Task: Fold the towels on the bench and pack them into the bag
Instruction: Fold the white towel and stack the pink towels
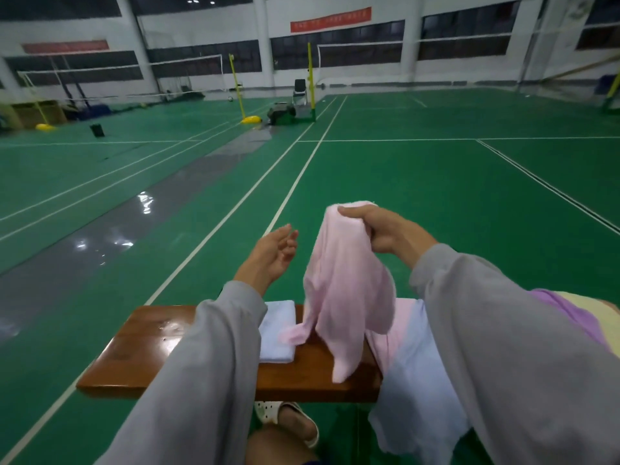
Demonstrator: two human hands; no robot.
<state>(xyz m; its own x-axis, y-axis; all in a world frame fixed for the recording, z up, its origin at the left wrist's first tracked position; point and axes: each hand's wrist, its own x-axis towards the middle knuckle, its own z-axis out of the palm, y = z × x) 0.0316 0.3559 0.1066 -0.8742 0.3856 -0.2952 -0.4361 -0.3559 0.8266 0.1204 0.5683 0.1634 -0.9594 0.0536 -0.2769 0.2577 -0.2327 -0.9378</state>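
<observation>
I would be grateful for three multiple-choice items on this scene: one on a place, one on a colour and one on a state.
1. Where does the folded towel lie?
A. on the bench
B. on the floor
C. in a bag

2. What colour is the lifted towel?
A. green
B. pink
C. black

3. How is the left hand?
A. open, holding nothing
B. gripping the bench
C. pinching a towel

Key: 1 A, it lies flat on the wooden top; 2 B, pink cloth hangs from the right hand; 3 A, the palm faces up with relaxed fingers.
</observation>
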